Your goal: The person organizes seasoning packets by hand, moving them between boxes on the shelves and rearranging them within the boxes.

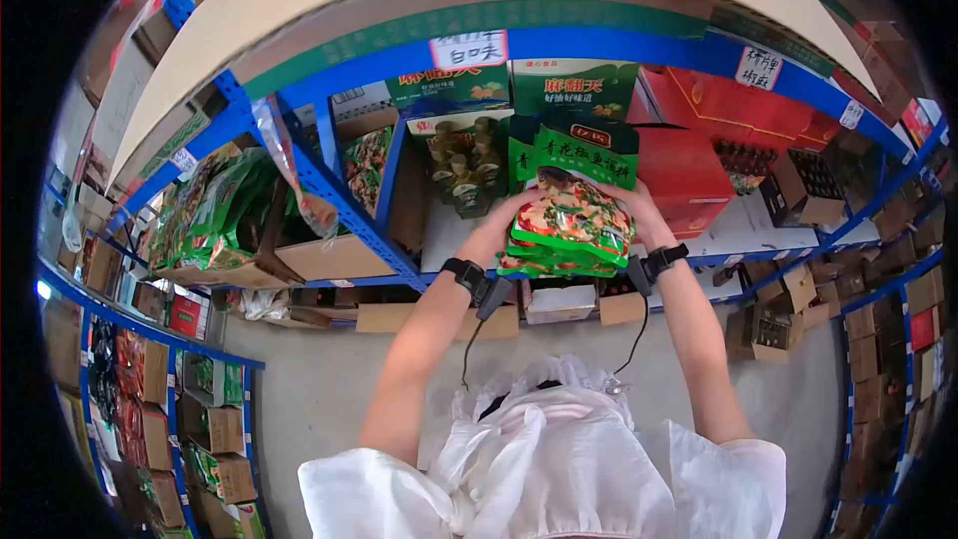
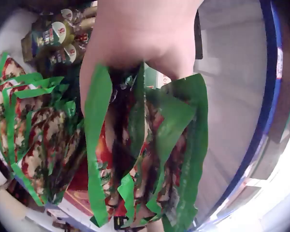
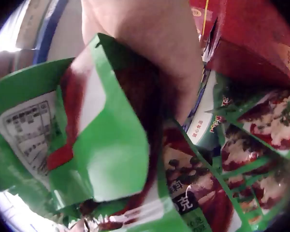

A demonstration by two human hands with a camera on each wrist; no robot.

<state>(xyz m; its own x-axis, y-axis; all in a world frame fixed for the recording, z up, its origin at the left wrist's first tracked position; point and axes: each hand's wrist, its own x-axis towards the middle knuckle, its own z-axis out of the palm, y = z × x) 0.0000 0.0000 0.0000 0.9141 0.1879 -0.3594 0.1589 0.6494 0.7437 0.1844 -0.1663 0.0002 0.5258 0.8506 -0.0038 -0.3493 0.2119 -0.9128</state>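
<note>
Between my two hands is a stack of several green seasoning packets (image 1: pixel 574 220) with food pictures on the front, held in front of the blue shelf. My left hand (image 1: pixel 511 223) grips the left side of the stack, and my right hand (image 1: pixel 644 212) grips the right side. In the left wrist view, the green packet edges (image 2: pixel 183 116) fan out below the left hand. A packet's green back (image 3: pixel 116 154) bulges beneath the right hand in the right wrist view. More packets of this sort (image 1: pixel 589 152) stand just behind the stack on the shelf.
Left of the stack are glass jars (image 1: pixel 467 165) in a carton; right of it is a red box (image 1: pixel 689 180). A shelf post (image 1: pixel 349 210) rises at the left, beside cartons of green bags (image 1: pixel 225 210). A blue shelf beam (image 1: pixel 619 48) crosses above, with open cartons (image 1: pixel 439 321) below.
</note>
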